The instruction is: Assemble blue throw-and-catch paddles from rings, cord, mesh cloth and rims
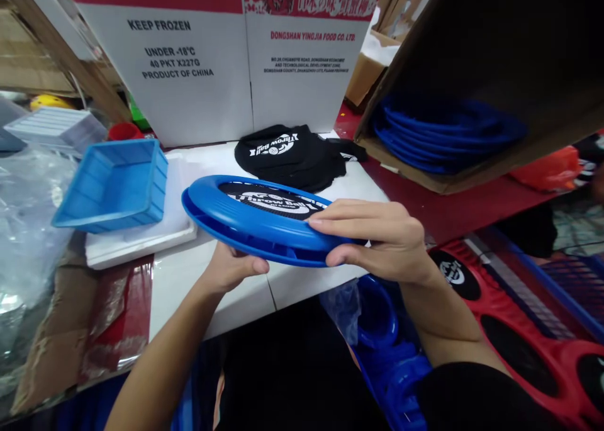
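Observation:
A blue plastic throw-and-catch disc (212, 198) with a black printed "Throw Ball" centre is held tilted above the white work surface. My right hand (387, 236) grips its right rim, fingers on top and thumb at the lower edge. Beneath the disc is my left hand (231, 268), supporting it from below; its thumb shows, while its other fingers are hidden under the disc. A gap runs between the two rim layers along the near side. Just behind it lies a black fabric bag (297, 157) with the same white print.
A white and red carton (202, 104) stands behind. To the left, a light blue tray (113, 214) rests on a white foam lid (141, 245). An open cardboard box (434, 180) at right holds several blue rings (438, 135). Red discs (514, 318) lie lower right.

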{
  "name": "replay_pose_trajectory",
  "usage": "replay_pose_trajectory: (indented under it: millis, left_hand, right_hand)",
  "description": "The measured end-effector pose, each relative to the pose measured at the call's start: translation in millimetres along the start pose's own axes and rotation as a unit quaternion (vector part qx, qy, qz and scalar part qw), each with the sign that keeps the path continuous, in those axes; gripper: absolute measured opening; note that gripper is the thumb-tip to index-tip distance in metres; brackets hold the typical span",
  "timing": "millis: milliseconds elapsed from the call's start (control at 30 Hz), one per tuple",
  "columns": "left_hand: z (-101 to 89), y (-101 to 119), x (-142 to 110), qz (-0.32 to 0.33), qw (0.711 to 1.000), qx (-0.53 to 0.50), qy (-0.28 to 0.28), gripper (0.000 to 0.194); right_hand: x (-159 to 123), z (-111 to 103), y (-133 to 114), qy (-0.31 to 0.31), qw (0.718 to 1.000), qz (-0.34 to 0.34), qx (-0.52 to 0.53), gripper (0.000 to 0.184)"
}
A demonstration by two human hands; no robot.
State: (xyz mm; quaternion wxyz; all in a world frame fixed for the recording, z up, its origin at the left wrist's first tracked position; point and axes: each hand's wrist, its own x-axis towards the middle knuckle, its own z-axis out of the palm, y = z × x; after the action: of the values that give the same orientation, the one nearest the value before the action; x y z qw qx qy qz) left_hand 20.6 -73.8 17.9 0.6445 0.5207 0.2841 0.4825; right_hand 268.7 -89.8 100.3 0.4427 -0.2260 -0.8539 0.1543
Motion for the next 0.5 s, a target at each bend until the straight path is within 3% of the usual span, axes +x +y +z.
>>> replay_pose_trajectory:
  millis: [267, 500]
  left_hand:
    - [4.7, -1, 1, 0.04, 0.996, -0.076, 0.031, 0.09]
    - [13.5, 8, 1, 0.067, 0.991, -0.094, 0.066, 0.075]
  right_hand:
    - [6, 4, -6, 0.02, 0.999, -0.031, 0.013, 0.051]
    - [1, 4, -4, 0.017, 0.999, -0.033, 0.012, 0.047]
